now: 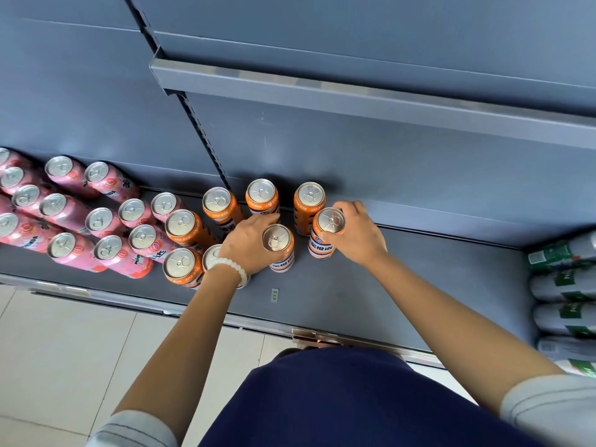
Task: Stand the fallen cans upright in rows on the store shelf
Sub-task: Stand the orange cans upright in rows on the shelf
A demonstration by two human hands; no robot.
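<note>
Several orange cans stand upright on the grey bottom shelf (371, 285). My left hand (248, 243), with a white bead bracelet on its wrist, grips one upright orange can (279, 246) from the left side. My right hand (358, 233) grips another upright orange can (325, 233) from the right side. Behind them stand two orange cans by the back panel (262, 196) (309, 201). More orange cans (182, 232) stand to the left; one (211, 256) is partly hidden by my left wrist.
Several pink cans (64, 221) stand in rows at the left of the shelf. Stacked white-and-green bottles (564, 285) lie at the right end. An upper shelf edge (354, 95) overhangs. The shelf's front lip (129, 301) borders a tiled floor (64, 366).
</note>
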